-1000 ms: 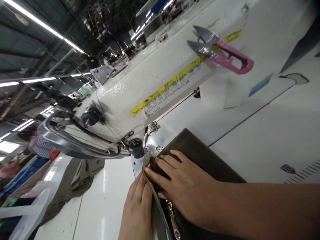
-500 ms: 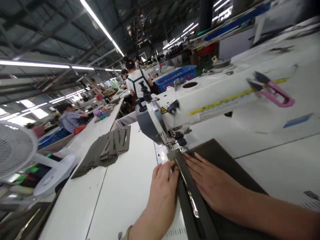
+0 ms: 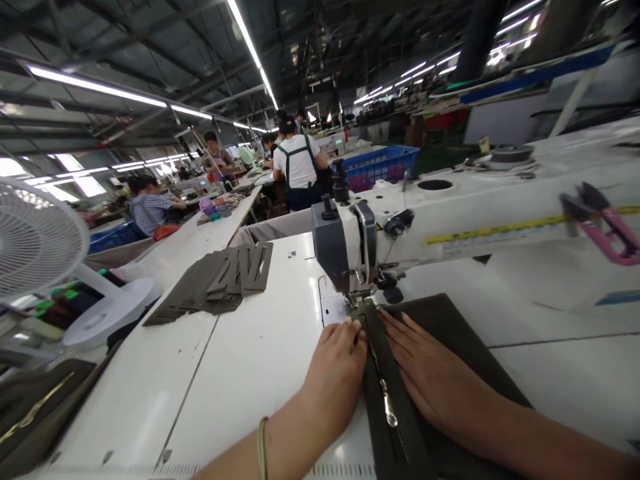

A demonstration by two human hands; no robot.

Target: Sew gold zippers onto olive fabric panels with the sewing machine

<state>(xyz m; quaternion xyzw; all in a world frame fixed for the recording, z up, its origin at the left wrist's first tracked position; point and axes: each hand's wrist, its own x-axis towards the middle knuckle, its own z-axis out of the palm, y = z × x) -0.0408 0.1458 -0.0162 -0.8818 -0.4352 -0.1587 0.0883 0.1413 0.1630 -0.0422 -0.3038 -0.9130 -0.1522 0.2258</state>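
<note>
A dark olive fabric piece [image 3: 453, 327] lies under the head of a sewing machine [image 3: 345, 250]. Along its narrow strip runs a gold metal zipper [image 3: 384, 387], its pull hanging towards me. The strip's far end is at the presser foot [image 3: 361, 297]. My left hand [image 3: 335, 373] has its fingers curled together on the strip's left edge, just in front of the foot; the fingertips are partly hidden. My right hand [image 3: 433, 367] lies flat on the fabric to the right of the zipper, fingers stretched towards the foot.
Stacked olive pieces with slots [image 3: 215, 280] lie left on the white table [image 3: 250, 373]. A white fan [image 3: 107, 300] stands beyond them, another zippered piece [image 3: 30, 413] below it. Pink-handled snips [image 3: 607, 227] rest on the machine arm. A blue crate [image 3: 385, 163] and co-workers [image 3: 300, 160] are farther back.
The camera view has turned, so the machine and table sit further right. My left fingers are more curled at the strip's edge. My right hand stays flat on the fabric.
</note>
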